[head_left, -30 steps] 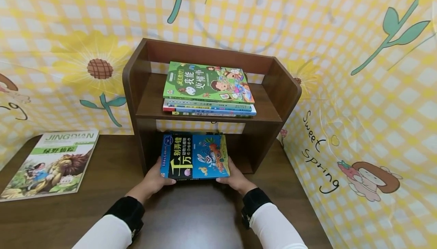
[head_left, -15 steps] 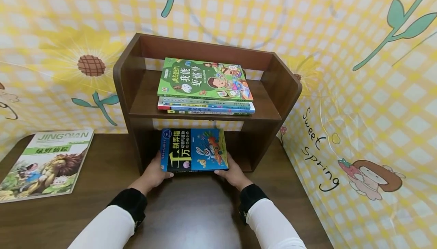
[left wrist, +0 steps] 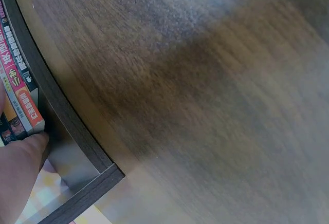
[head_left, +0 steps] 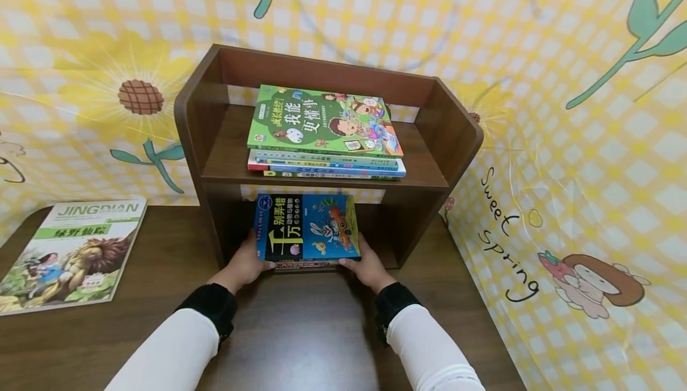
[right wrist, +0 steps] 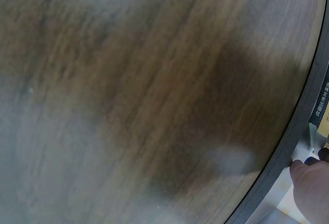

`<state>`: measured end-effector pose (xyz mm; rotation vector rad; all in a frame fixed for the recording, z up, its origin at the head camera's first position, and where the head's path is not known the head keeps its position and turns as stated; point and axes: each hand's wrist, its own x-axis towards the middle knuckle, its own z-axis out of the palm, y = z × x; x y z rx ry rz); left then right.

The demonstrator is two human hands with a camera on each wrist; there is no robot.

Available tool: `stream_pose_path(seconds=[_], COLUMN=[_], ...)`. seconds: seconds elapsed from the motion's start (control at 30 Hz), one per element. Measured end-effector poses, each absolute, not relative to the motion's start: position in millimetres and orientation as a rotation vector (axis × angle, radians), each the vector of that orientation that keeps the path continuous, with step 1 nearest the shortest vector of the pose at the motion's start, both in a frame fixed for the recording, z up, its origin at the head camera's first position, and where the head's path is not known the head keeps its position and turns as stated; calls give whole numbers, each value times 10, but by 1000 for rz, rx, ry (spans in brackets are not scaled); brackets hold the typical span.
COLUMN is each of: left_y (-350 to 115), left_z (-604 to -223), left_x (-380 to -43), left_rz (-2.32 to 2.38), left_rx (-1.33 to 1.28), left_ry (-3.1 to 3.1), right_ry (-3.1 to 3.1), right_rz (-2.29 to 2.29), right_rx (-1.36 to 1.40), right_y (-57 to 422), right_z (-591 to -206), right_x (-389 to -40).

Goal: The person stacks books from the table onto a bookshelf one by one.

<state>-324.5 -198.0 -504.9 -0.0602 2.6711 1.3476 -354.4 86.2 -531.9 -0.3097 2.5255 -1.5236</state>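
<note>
From the head view I see the desk, brown shelf, blue book atop a stack in its lower bay, left hand and right hand gripping its near corners, fingers curled under, left wrist view alone showing red spines beneath.

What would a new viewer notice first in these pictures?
First, the blue book, gripped on its sides by the left hand and the right hand at the lower opening of the brown shelf. Next, the green-covered stack of books on the upper shelf, and the lion book lying on the table at the left.
</note>
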Motion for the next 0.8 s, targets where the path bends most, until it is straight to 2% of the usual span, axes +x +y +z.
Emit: stream_pose_path(seconds=[0.4,0.67,0.8], left_y=[-2026,-2009,-2073], left_z=[-5101,-5096,-5149], left_x=[-3352,-3250,-3165], left_rz=[1304,1339,1290], left_rx=[-59,64,2], left_ry=[2674,2804,2786], right_ry=[2551,2570,2562], right_rz=[-1518,-1523,-1509], right_rx=[-300,-268,-242], right_y=[845,823,841], right_z=[-5279,-5286,-5291], right_x=[-3550,-3482,-3415])
